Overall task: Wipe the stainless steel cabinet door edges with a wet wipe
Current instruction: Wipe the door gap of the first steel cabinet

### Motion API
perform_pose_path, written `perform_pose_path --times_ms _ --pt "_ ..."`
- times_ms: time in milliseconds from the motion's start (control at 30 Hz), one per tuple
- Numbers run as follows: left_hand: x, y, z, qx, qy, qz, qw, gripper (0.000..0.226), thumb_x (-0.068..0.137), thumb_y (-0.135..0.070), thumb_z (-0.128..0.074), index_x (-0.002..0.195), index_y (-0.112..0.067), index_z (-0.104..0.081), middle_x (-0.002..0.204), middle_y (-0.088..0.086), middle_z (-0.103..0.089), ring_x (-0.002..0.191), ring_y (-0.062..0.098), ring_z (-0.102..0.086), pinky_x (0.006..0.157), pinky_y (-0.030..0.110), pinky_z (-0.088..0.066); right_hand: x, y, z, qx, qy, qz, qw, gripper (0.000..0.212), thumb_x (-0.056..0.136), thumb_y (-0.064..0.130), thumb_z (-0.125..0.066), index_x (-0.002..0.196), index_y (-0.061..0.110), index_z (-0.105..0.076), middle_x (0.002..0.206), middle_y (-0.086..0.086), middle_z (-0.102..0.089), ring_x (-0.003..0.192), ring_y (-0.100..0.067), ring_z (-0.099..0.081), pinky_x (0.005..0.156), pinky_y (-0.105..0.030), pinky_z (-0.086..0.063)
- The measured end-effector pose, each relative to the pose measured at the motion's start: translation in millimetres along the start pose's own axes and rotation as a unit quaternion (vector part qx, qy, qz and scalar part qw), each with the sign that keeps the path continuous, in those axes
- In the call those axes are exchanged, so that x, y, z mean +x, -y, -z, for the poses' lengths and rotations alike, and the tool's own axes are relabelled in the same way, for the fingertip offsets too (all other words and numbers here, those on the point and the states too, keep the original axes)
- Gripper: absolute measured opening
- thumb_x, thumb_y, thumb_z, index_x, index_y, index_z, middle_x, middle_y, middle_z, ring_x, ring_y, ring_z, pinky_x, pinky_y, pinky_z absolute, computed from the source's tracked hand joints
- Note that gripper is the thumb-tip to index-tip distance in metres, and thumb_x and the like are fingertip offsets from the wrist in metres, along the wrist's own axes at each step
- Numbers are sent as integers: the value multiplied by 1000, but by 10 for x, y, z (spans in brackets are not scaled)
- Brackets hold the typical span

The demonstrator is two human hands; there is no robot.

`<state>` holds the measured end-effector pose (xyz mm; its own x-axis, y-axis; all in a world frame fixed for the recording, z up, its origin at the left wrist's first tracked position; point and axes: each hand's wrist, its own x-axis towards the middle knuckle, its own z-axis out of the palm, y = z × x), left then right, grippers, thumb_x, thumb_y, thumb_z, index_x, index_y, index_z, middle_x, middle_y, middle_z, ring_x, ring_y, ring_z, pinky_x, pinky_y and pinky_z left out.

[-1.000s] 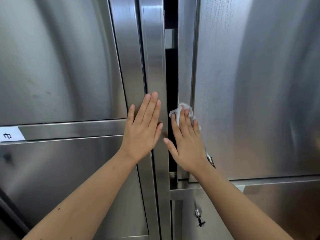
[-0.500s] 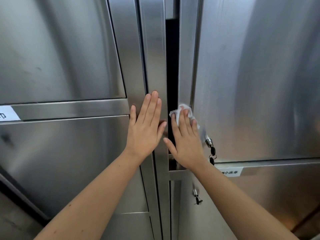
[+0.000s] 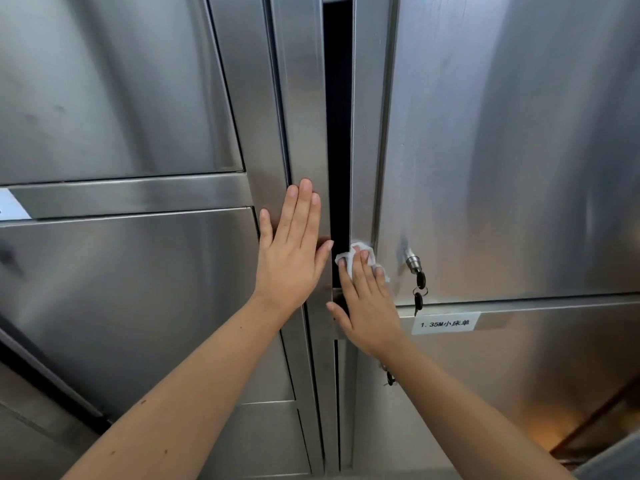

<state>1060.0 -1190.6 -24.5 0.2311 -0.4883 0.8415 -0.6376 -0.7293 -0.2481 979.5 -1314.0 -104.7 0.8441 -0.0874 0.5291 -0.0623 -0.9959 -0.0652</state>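
Steel cabinet (image 3: 502, 150), white label (image 3: 445, 323) stuck on, keys (image 3: 419, 294) (dangling) in lock (image 3: 412, 260)

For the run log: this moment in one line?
left hand flat on centre post | right hand presses wet wipe on door edge | door ajar

Brushed silver-grey all over the upper right cabinet door (image 3: 502, 150), streaked with pale vertical glare and a darker grey band of shadow. Same dull steel grey on the door edge (image 3: 362, 133) and on the centre post (image 3: 304, 98); near black in the gap (image 3: 337, 133) between them. Plain white on the wet wipe (image 3: 358, 247). White on the label (image 3: 445, 323) under the door, with black lettering. Shiny silver on the lock cylinder (image 3: 412, 262); black on the keys (image 3: 419, 282) below it. Warm orange glow in the reflection on the lower right door (image 3: 540, 431). Grey with faint dark smudges on the left doors (image 3: 104, 98).
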Motion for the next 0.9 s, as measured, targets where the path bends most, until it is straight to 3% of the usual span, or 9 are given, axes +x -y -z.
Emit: perform_pose_path --times_ms 67,133,300,433,533,600,700,767,900 --pt "-22 7 -29 -3 10 2 1000 65 97 -39 -27 146 -5 -2 153 6 19 143 21 7 113 49 -5 97 -18 75 20 -31 3 999 68 95 47 -23 147 4 -16 152 -13 7 141 -29 9 112 -41 6" --pt "-23 12 -44 1 13 3 1000 64 98 -40 -25 145 -8 3 152 5 25 142 18 13 113 47 -3 184 -21 122 26 -63 6 998 65 95 44 -27 146 4 -20 152 -13 3 142 -27 6 115 -40 5" --pt "-8 2 -33 -1 -10 0 1000 63 96 -37 -33 144 -1 -13 150 11 -10 141 23 -10 110 52 -15 -13 23 -115 24 -27 -23 999 67 94 45 -27 145 2 -21 152 -17 -2 142 -31 0 115 -43 -3" --pt "2 9 -17 -8 -12 -4 1000 62 95 -35 -35 144 -1 -18 149 9 -12 139 22 -13 108 55 -15 -372 15 -418 6 90 -28 996 70 94 52 -18 146 9 -3 151 -12 16 140 -29 17 115 -44 2" --pt "12 5 -8 -2 -12 -3 1000 62 95 -34 -37 143 0 -19 148 9 -15 138 23 -14 107 55 -16 -423 -2 -440 12 107 -29 994 68 93 54 -13 144 12 1 150 -10 16 138 -27 22 113 -40 11" --pt "9 9 -12 3 -10 -3 1000 62 95 -35 -37 143 -1 -18 148 10 -16 138 24 -14 107 55 -16 -403 -16 -396 22 112 -23 993 68 92 54 -10 144 13 4 150 -9 17 138 -25 23 115 -40 6" --pt "-1 11 -30 9 -12 -4 1000 62 96 -36 -36 144 -1 -17 149 11 -16 138 23 -14 108 54 -16 -281 26 -282 35 64 -37 997 69 94 51 -20 146 7 -15 151 -14 0 141 -31 3 112 -47 -8" --pt "-1 7 -42 10 -14 -5 1000 62 96 -36 -35 144 -1 -17 149 12 -19 138 23 -14 108 54 -16 -209 69 -233 38 31 -49 998 69 94 50 -22 145 3 -26 150 -16 -8 139 -33 -7 109 -50 -9" --pt "0 19 -61 8 -20 -5 1000 62 96 -36 -36 144 -1 -18 149 11 -17 138 23 -16 108 54 -17 -349 68 -366 27 98 -53 993 73 92 55 -14 148 9 -5 151 -10 15 140 -28 16 114 -44 5"
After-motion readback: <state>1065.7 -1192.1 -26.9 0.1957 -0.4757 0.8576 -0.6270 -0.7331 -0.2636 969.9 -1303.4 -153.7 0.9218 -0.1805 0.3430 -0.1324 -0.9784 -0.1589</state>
